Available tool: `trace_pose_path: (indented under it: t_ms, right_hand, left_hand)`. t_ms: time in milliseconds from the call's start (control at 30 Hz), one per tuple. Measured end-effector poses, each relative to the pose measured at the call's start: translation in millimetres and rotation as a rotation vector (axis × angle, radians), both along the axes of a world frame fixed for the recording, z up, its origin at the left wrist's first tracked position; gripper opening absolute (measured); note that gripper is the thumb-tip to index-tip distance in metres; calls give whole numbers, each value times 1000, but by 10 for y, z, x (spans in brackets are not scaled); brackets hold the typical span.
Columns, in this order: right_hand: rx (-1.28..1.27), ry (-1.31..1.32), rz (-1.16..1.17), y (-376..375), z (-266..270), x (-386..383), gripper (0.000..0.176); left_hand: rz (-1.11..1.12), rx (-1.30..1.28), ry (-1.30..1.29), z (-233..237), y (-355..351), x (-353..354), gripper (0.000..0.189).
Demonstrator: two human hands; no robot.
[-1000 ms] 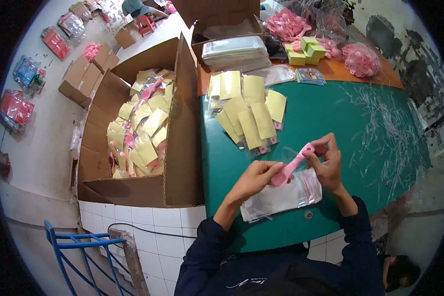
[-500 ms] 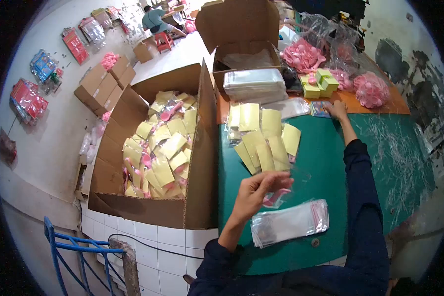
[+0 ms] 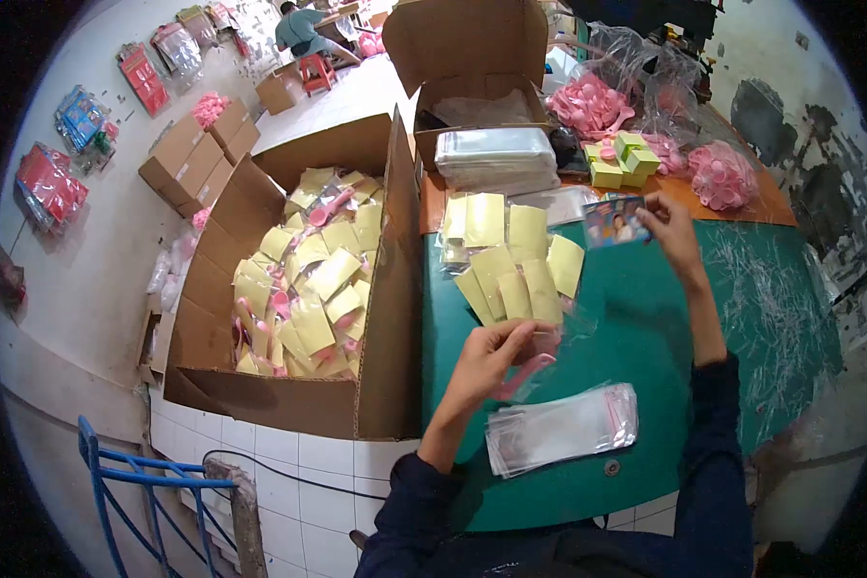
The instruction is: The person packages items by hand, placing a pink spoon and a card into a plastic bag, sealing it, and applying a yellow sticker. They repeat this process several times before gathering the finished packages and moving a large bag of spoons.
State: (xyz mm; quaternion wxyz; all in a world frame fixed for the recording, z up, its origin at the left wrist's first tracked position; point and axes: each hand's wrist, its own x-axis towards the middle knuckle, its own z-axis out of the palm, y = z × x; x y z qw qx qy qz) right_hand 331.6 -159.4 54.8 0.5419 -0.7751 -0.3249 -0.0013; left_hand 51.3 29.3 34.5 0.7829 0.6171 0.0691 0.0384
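Note:
My left hand is closed on a clear plastic bag with a pink item in it, above the green table. Just below lies a stack of clear bags. Up at the right, my right hand pinches a colourful printed card by its right edge, raised off the table. Between the hands and the big box, packets with yellow cards lie in a loose group.
A large carton of yellow-card packets stands left of the table. Behind are stacked clear bags, an open box, yellow blocks and pink items. A person sits far back.
My right hand has lifted the printed card off the table and moved it slightly toward me. My left hand has shifted slightly, still with the bag and pink item.

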Motion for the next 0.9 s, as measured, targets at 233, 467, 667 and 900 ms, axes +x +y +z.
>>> trace_pose_path:
  t_ms: [233,467,667,900]
  right_hand:
    - [-86,-12,187,-128,640,-1435,8]
    - [-270,95,358,-66,666,-1598,16]
    - [-268,-120,569,97,188,-1604,27]
    - [-151,547,562,-120,27,-1523,26]
  left_hand:
    - [-83,118,-25,113,45,215,31]
    - [-247,417,-64,117,48,204,31]
    - [-161,596,-80,146,-122,95,53]
    - [-250,283,43,-36,178,-384,57]
